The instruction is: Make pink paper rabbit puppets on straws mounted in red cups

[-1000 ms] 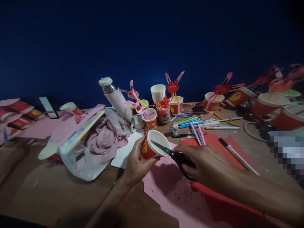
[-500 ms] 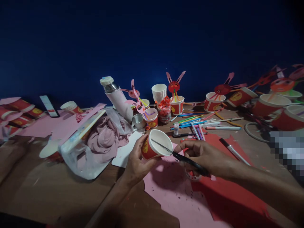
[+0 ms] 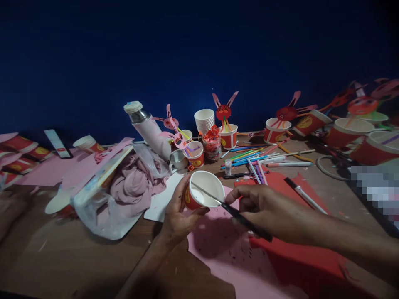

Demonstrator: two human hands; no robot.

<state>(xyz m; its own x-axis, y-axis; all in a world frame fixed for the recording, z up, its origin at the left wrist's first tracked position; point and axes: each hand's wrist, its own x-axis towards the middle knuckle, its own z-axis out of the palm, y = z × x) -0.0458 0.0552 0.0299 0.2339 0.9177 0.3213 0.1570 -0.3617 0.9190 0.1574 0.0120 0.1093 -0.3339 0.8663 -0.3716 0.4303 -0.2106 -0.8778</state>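
Observation:
My left hand (image 3: 176,216) is wrapped round a red paper cup (image 3: 204,190) with a white inside, tilted so its mouth faces me. My right hand (image 3: 268,209) grips black-handled scissors (image 3: 232,211). One thin blade reaches across the cup's mouth, its tip inside near the far rim. Both hands hover above a pink paper sheet (image 3: 224,253) and a red paper sheet (image 3: 299,265) on the brown table (image 3: 62,257).
A plastic bag with pink cloth (image 3: 124,187) lies left of the cup, a white flask (image 3: 149,128) behind it. Paper cups with rabbit cut-outs (image 3: 226,133), a cup stack (image 3: 204,120), coloured straws and pens (image 3: 252,158) crowd the back. A phone (image 3: 57,143) lies far left.
My right hand has turned and loosened on the scissors, so the blade now lies flatter across the cup's mouth. The cup has tipped a little more toward me.

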